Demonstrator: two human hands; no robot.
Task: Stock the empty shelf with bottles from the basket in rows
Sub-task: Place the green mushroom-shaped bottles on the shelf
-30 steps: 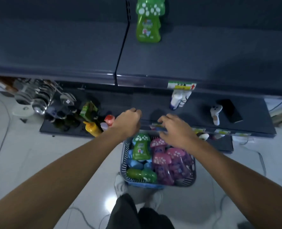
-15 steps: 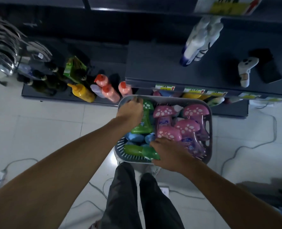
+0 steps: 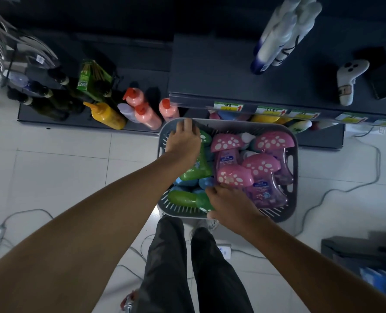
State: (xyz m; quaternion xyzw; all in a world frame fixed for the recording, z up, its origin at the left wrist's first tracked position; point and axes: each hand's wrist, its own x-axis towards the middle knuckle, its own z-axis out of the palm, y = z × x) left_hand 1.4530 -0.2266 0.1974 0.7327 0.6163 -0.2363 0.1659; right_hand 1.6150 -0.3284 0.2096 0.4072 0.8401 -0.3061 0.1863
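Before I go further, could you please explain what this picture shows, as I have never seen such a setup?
There is no machine here: a person wears a camera on the head, so this single picture looks down along both bare arms. On the tiled floor stands a grey basket full of bottles with mushroom-shaped caps, pink bottles on the right and green on the left. The left hand lies over the top of the far green bottle; whether it grips is unclear. The right hand grips the cap end of the near green bottle, which lies on its side. Beyond the basket is a dark shelf with white bottles.
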